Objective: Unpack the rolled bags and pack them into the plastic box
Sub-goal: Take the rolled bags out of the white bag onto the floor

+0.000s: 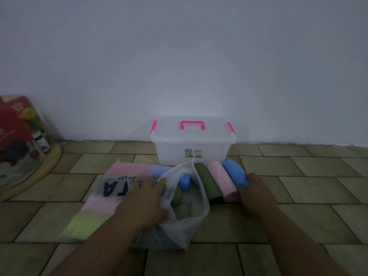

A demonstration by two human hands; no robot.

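Rolls out: a blue roll (235,172), a pink roll (221,180) and a green roll (207,182) lie side by side, touching, on the tiled floor (298,196) just in front of the box's right half.
Right hand (256,194): fingers curled round the near end of the blue roll, thumb against the pink roll's end.
Sack (185,226): translucent white with black lettering, lying in front of the box and to its left, mouth open toward the three rolls; pink and lime shapes show through it.
Sack mouth: a second blue roll (184,181) and a second green roll (177,195) sit just inside.
Left hand (145,198): fingers spread over the sack's top, thumb tucked under the mouth's edge, pinching it.
Box (193,150): clear plastic, lid on, pink handle (192,124) and clips, back against the wall (179,56).
Far left of the box: a red carton (14,124) on a round wooden tray (49,166), blurred.
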